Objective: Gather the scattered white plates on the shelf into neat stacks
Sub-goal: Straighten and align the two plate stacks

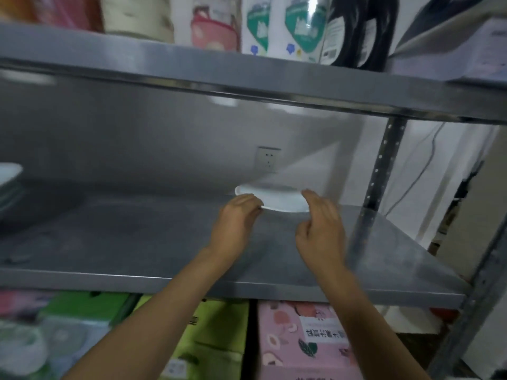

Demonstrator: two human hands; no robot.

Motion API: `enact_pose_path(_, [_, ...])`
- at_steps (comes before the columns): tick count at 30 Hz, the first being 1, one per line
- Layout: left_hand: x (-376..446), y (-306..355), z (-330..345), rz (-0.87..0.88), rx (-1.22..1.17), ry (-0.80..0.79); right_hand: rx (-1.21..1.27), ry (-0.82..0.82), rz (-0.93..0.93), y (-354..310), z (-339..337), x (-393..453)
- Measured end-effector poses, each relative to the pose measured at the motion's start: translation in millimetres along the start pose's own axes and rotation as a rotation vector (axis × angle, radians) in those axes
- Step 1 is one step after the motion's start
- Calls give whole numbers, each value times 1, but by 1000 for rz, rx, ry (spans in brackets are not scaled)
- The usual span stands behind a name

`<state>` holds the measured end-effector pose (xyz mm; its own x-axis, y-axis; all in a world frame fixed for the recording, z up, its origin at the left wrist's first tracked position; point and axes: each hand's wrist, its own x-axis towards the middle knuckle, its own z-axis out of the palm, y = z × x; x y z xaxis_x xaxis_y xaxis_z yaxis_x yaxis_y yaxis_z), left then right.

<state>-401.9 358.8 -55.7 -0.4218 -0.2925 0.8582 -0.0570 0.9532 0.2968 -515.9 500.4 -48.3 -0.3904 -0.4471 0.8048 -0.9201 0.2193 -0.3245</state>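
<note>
While both hands reach deep into the shelf (164,242), the plate (277,200) sits near the middle of the frame, towards the back of the steel surface and close to the right upright (378,171). The left hand (236,223) has its fingers curled at the plate's near-left rim, apparently pinching or just catching the edge; the blur makes it hard to say how firm that hold is. The right hand (321,226) hovers just beside the plate's right edge, fingers loosely bent and part open, holding nothing. At the far left edge of the frame a stack (11,182) of white plates waits, well apart from this one.

The main risk, as I judge it, is the one-sided grip: lifting a smooth plate by its left rim alone could let it tip and slide off the fingers, or clatter back onto the metal. Dragging it instead could scrape it along the shelf and send it towards the front lip. The upright stands close on the right, so a hasty swing of the right hand could knock it. The long carry across to the stack also leaves room for a drop unless the right hand closes on the opposite rim first.
</note>
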Motion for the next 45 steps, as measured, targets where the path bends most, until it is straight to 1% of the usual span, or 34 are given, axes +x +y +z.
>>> enact_pose_path(3, [-3, -11, -52, 13, 97, 63, 102, 14, -59, -49, 27, 9])
enact_pose_path(6, [-12, -27, -111, -27, 171, 115, 227, 8, -127, -104, 55, 14])
enact_pose_path(9, [-23, -42, -169, -55, 239, 133, 272, -35, -190, -155, 82, 15])
enact_pose_path(15, [-52, -77, -274, -107, 388, 182, 431, -24, -299, -256, 125, 14])
enact_pose_path(19, [-70, -100, -342, -91, 474, 277, 532, -41, -393, -326, 147, 7])
enact_pose_path(22, [-86, -124, -390, -151, 523, 304, 596, -79, -444, -375, 165, 1])
enact_pose_path(27, [-119, -153, -456, -297, 576, 257, 644, -204, -470, -446, 200, -9])
enact_pose_path(30, [-137, -161, -490, -395, 598, 240, 655, -261, -488, -474, 220, -17])
enact_pose_path(34, [-154, -166, -524, -505, 570, 272, 630, -308, -510, -494, 239, -27])
enact_pose_path(38, [-165, -171, -542, -550, 586, 266, 574, -390, -501, -504, 253, -31])
enact_pose_path(45, [-169, -173, -546, -601, 562, 231, 523, -425, -446, -516, 254, -37])
